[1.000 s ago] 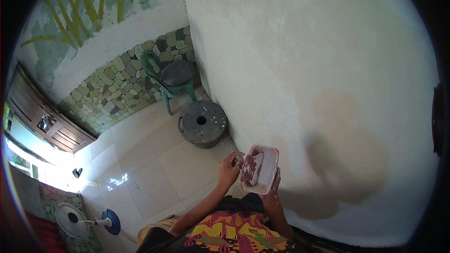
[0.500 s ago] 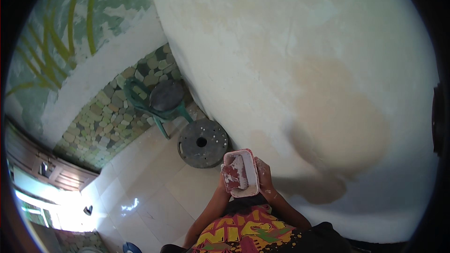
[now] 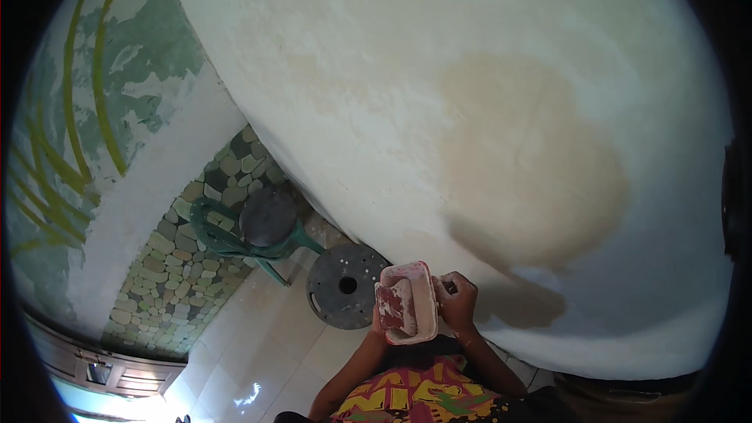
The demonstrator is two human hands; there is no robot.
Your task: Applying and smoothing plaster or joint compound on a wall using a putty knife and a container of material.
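Note:
A small rectangular plastic tub (image 3: 425, 309), pale inside with a red rim, is held in front of my body. My left hand (image 3: 379, 324) is closed on its left side, with most of its fingers hidden behind the tub. Inside lies a flat dark-red piece (image 3: 392, 309) smeared with white paste; its exact kind is unclear. Beside the tub's right edge is my right hand (image 3: 458, 298), fingers curled and whitened with paste. Whether anything is pinched in them is hidden. A large white wall (image 3: 337, 117) stands ahead, with a damp-looking beige patch (image 3: 533, 157).
A round dark disc-shaped stool (image 3: 345, 286) with holes stands just left of the tub. Behind it is a green plastic chair (image 3: 223, 231) with a dark round thing (image 3: 269, 216) on its seat. Stone cladding (image 3: 184, 258) covers the lower left wall, above the tiled floor (image 3: 274, 345).
The view has shifted, so the wall patch sits further left and higher. My right hand has come away from gripping the tub's side, and its fingers are now curled beside the edge.

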